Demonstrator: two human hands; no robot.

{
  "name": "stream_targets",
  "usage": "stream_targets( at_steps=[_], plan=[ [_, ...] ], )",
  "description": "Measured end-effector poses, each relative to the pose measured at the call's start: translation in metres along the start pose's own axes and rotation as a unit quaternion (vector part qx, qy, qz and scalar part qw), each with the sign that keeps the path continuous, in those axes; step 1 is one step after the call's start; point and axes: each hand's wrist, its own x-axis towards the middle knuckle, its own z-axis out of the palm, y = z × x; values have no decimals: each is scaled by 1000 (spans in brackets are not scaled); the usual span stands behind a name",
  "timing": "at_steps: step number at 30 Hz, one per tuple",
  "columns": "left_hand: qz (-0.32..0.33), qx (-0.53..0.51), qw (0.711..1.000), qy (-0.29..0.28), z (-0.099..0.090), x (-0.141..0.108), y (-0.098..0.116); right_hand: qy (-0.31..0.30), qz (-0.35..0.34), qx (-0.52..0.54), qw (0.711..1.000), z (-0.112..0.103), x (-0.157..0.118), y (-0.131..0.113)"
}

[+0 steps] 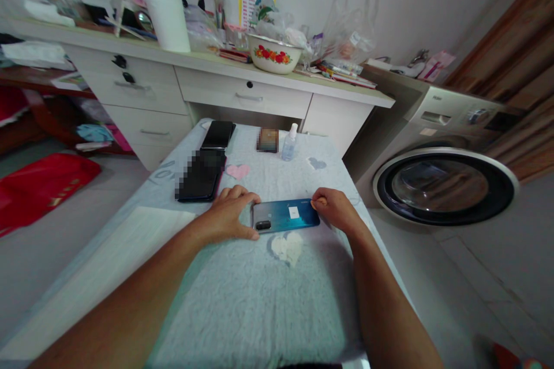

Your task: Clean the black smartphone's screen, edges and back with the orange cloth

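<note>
A smartphone [277,216] with a glossy blue back lies face down on the cloth-covered table. Its camera block is at the lower left, and a small white label [294,213] sits on its back. My left hand [231,213] grips the phone's left end, thumb at the lower corner and forefinger at the upper one. At the opposite end, my right hand [333,207] is closed in a pinch against the upper right corner. Whatever is between those fingertips is too small to make out.
Two dark devices, one nearer [201,176] and one farther [219,135], lie at the table's left. Near the far edge are a clear spray bottle [288,144] and a small blurred square item [267,140]. A cluttered white desk [242,92] stands beyond; a washing machine [433,127] is right.
</note>
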Motion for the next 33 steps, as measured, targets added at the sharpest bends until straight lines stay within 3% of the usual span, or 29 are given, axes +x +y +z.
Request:
stream_targets(
  at_steps=[4,7,17,25,29,33],
  plan=[
    [-5,-1,1000,-1,-1,0,1,37,2,-6,999,7,5,0],
    [-2,-2,1000,3,0,0,1,32,3,-10,999,6,5,-1],
    [0,-5,1000,6,0,-1,0,-72,-12,9,997,-13,-7,-1],
    [-8,-3,1000,-3,-2,-1,4,-192,2,60,979,-22,-16,5],
    [-2,-6,1000,0,-1,0,2,-223,-8,73,972,-23,-20,2],
    [0,-9,1000,4,1,0,-1,-217,-13,75,973,-22,-20,4]
  ],
)
